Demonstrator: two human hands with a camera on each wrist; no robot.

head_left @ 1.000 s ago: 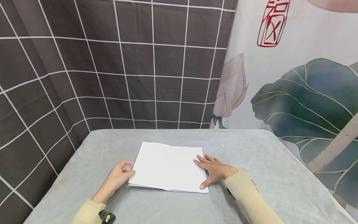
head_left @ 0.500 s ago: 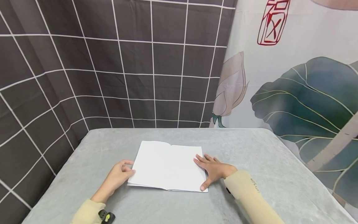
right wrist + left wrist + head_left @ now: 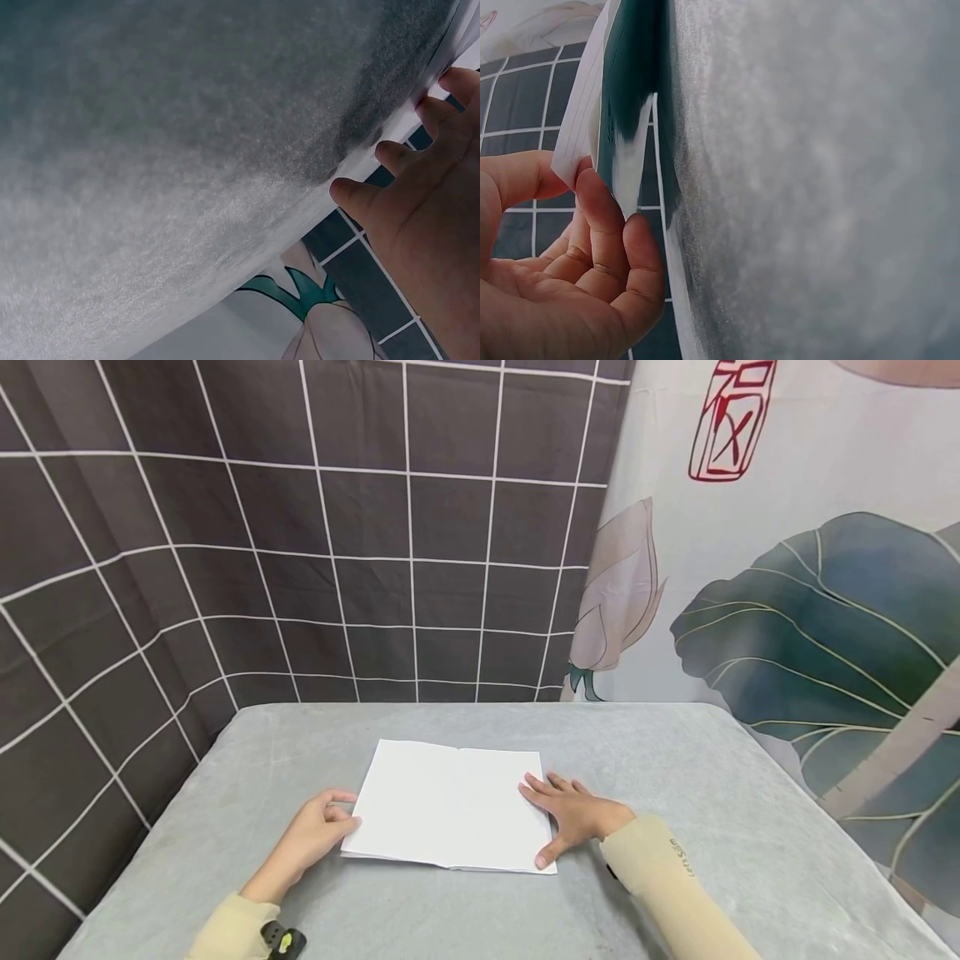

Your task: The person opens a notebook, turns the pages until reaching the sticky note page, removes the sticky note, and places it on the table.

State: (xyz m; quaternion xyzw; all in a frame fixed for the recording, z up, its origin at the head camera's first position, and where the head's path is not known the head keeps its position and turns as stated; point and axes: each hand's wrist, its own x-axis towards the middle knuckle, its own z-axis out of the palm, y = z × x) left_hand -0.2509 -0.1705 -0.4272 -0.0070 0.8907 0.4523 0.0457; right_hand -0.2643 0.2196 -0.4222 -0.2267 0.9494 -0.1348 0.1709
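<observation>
An open notebook with white pages lies flat on the grey-covered table. At its left edge, my left hand pinches the page edges between thumb and fingers. The left wrist view shows faint lines on the pinched pages and a dark green cover beneath, with the fingertips against its edge. My right hand rests with spread, straight fingers on the right page's outer edge. Only the fingers and part of the palm of that right hand appear in the right wrist view.
The grey tablecloth extends around the notebook. Behind the table hangs a dark curtain with a white grid. A white curtain with lotus leaves stands at the right. A black device sits on the left wrist.
The camera view has tilted slightly. Both hands keep their places at the notebook's edges, and the left page looks a little flatter near the middle than half a second ago.
</observation>
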